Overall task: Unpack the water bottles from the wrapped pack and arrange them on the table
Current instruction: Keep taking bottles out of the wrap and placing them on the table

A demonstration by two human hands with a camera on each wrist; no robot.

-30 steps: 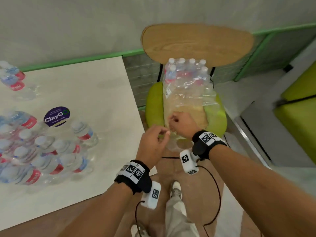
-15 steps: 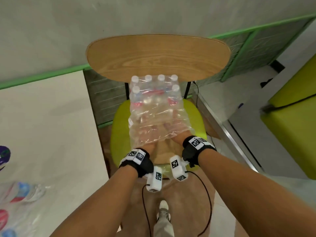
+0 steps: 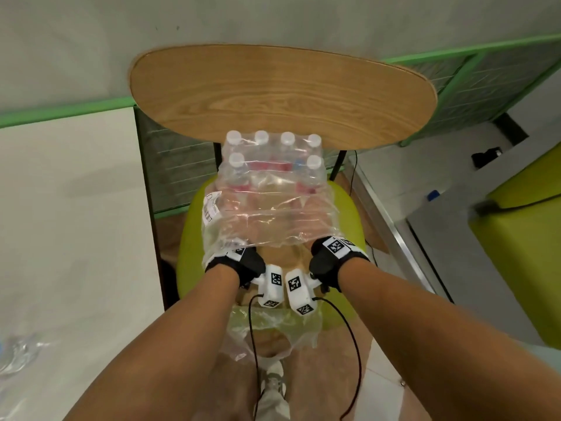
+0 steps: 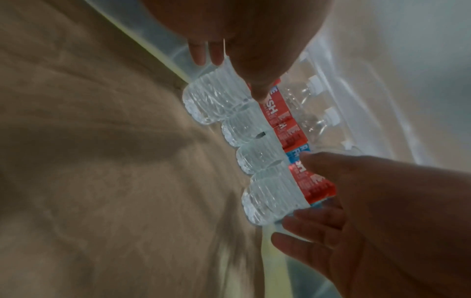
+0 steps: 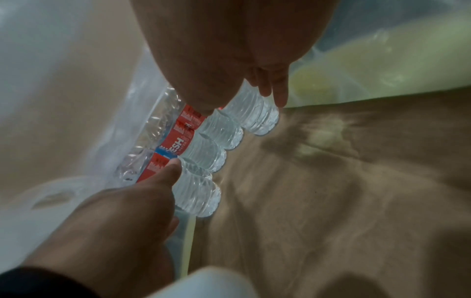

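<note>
The pack [image 3: 270, 189] is seen on the chair [image 3: 343, 214], its wrap torn open at the near end, with a row of four bottles [image 4: 257, 141] left at the far end against the wooden backrest [image 3: 282, 95]. The left hand [image 4: 249, 40] and right hand [image 5: 229, 50] are hidden under the loose film in the head view; in the wrist views each is curled round an end bottle of the row, thumb on the red label, fingers round the outer side. The desk [image 3: 76, 208] is cut off at the left, where only blurred plastic can be made out.
</note>
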